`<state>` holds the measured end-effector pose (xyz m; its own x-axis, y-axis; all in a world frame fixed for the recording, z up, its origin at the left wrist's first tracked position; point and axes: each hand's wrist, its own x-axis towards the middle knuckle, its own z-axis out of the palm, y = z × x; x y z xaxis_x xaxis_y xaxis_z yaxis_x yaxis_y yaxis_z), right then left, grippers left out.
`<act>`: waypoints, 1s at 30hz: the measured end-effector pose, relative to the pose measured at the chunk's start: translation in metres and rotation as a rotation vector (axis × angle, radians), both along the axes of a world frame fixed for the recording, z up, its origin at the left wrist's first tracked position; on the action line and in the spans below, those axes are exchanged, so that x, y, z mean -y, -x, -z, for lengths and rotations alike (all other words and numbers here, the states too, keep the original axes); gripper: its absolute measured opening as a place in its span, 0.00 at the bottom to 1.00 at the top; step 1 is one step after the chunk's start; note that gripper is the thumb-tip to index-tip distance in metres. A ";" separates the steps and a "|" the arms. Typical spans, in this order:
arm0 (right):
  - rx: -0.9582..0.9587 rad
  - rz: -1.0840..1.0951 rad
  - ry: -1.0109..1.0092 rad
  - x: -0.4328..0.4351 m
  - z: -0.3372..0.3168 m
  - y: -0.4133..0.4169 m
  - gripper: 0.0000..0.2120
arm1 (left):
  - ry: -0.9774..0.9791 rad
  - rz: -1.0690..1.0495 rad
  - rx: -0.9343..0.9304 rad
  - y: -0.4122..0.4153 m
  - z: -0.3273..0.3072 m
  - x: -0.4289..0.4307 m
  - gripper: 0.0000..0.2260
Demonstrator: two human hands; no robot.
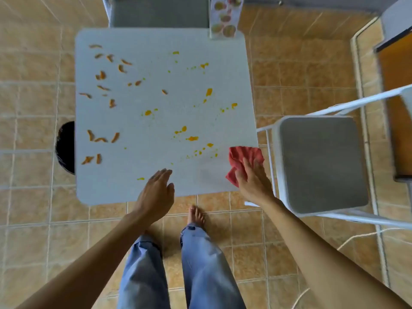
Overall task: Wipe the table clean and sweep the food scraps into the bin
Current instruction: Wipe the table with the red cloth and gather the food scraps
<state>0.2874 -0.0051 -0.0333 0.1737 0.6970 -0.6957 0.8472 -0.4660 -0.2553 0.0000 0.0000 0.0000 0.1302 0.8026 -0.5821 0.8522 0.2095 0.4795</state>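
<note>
A square white table [138,170] fills the middle of the head view. Orange peel scraps [101,75] lie scattered over its left half, and yellow sauce spots [192,138] dot its right half. My right hand [253,177] presses flat on a red cloth [242,157] at the table's near right corner. My left hand [157,192] hovers open over the near edge and holds nothing. A black bin [65,148] shows partly on the floor by the table's left edge, mostly hidden under the tabletop.
A grey-seated white chair [321,163] stands right of the table, another chair [160,12] at the far side. A printed menu card [225,16] stands on the far right edge. A wooden cabinet [396,90] is at the right. Tiled floor, my legs and bare foot below.
</note>
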 end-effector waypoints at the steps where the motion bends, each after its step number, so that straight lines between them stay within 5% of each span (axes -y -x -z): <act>1: 0.036 0.007 -0.034 0.000 0.014 0.001 0.29 | -0.052 0.007 -0.013 -0.001 0.015 -0.001 0.22; 8: 0.205 -0.059 -0.403 -0.007 0.083 0.029 0.30 | -0.326 -0.019 -0.144 -0.008 0.093 -0.012 0.24; 13: -0.013 -0.901 -0.603 -0.065 0.094 0.001 0.26 | -0.434 -0.063 -0.204 -0.011 0.129 -0.009 0.27; 15: 0.058 -0.810 -0.651 -0.089 0.102 -0.011 0.26 | -0.473 -0.059 -0.232 -0.012 0.137 -0.007 0.27; 18: 0.219 -0.327 -0.722 -0.092 0.113 0.024 0.28 | -0.499 -0.064 -0.243 -0.014 0.140 -0.006 0.26; 20: 0.168 -0.371 -0.779 -0.083 0.112 0.067 0.27 | -0.511 -0.069 -0.244 -0.013 0.142 -0.004 0.26; 23: 0.068 -0.764 -0.854 -0.101 0.110 0.079 0.27 | -0.513 -0.057 -0.238 -0.012 0.143 -0.005 0.26; 28: 0.247 -0.151 -0.819 -0.137 0.116 0.074 0.28 | -0.508 -0.061 -0.224 -0.010 0.143 -0.004 0.26; 30: 0.169 -0.271 -0.838 -0.110 0.112 0.089 0.26 | -0.510 -0.070 -0.226 -0.010 0.142 -0.003 0.26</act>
<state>0.1985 0.1051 -0.1454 -0.0171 0.9967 0.0796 0.9581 0.0391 -0.2837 0.0101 0.0032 -0.1425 -0.0162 0.9919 -0.1256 0.9379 0.0586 0.3419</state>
